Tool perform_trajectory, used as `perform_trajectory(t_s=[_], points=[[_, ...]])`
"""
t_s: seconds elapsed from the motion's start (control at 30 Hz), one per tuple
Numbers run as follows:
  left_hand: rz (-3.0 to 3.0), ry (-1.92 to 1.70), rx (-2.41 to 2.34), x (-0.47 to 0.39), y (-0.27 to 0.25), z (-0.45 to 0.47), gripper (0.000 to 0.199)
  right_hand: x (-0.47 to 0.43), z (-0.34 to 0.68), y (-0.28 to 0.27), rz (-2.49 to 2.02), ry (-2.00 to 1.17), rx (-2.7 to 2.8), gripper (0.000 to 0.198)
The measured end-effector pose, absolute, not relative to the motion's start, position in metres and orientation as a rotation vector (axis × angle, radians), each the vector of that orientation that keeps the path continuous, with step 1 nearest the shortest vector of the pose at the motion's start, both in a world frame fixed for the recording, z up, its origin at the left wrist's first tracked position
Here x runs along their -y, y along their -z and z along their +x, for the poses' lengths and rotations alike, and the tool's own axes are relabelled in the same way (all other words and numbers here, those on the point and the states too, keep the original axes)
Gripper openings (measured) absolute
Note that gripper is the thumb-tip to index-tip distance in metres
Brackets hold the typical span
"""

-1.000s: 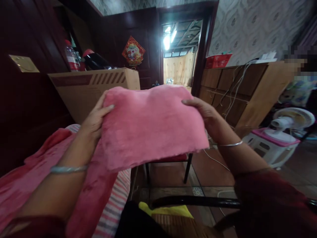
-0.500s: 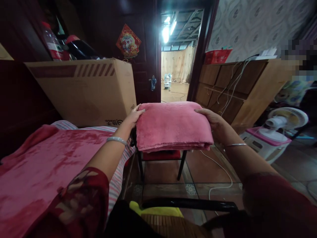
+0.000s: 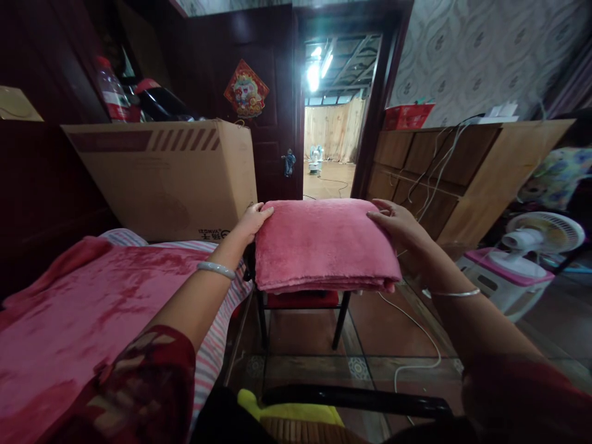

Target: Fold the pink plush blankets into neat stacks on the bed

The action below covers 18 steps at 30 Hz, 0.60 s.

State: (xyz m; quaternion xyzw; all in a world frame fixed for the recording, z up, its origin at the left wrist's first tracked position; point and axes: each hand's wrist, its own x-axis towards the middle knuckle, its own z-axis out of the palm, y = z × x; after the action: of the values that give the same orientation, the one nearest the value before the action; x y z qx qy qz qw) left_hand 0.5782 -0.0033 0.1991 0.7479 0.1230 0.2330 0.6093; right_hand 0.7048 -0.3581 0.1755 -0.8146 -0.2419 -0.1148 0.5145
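A folded pink plush blanket (image 3: 324,243) lies in front of me over a chair (image 3: 303,300) with a red seat and dark legs. My left hand (image 3: 254,221) holds the blanket's left far corner, thumb on top and the other fingers largely hidden. At the right far corner, my right hand (image 3: 393,219) grips the edge between thumb and fingers. The blanket's layered near edge faces me. To the left, another pink blanket (image 3: 115,296) is spread over a striped sheet (image 3: 215,345).
Behind the spread blanket stands a large cardboard box (image 3: 161,179) with a bottle (image 3: 111,92) on top. On the right are a wooden cabinet (image 3: 485,179) and a white fan (image 3: 527,240) on a stool. A cable (image 3: 428,367) crosses the tiled floor. A black bar (image 3: 356,398) is near me.
The view has tilted up slightly, so everything sits lower in the picture. My right hand's fingers now show above the blanket's far corner. The folded blanket stays over the chair.
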Motion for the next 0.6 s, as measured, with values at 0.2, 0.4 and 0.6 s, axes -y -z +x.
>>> perform_trajectory(t_s=[0.2,0.4,0.6], points=[[2.346,-0.929,-0.007,0.031,-0.210,0.560,0.066,0.330,0.660,-0.203,-2.267,0.816,0.947,0.068],[2.800,-0.772,0.268,0.068,-0.202,0.537,0.068,0.295,0.648,-0.199,-2.517,0.709,1.134,0.070],[2.823,-0.770,0.463,0.072,-0.198,0.525,0.055,0.299,0.639,-0.200,-2.495,0.802,1.103,0.062]])
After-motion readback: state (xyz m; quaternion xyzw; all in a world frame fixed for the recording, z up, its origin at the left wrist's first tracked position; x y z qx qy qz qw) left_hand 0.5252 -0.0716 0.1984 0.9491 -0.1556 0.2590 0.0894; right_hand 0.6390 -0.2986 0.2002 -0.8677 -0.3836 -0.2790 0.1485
